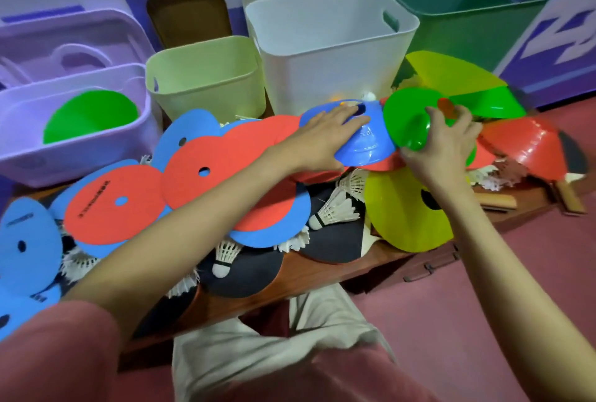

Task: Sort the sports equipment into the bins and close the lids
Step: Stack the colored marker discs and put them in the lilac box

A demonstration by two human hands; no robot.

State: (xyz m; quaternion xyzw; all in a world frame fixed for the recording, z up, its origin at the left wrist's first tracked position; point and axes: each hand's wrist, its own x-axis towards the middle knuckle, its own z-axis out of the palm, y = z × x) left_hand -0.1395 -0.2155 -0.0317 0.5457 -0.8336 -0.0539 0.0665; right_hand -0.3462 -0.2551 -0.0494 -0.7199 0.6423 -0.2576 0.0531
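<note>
The single head-worn view looks forward and steeply down, close over a low wooden table (371,269) toward the wall.

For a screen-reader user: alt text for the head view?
A person's right hand grips a green cone while the left hand rests on a blue cone, above a pile of flat discs and shuttlecocks; four open bins stand behind.

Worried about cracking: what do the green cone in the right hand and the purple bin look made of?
Green cone: apparently flexible glossy plastic, with highlights along its rim. Purple bin: smooth moulded plastic with rounded corners and a satin finish, slightly translucent.
</note>
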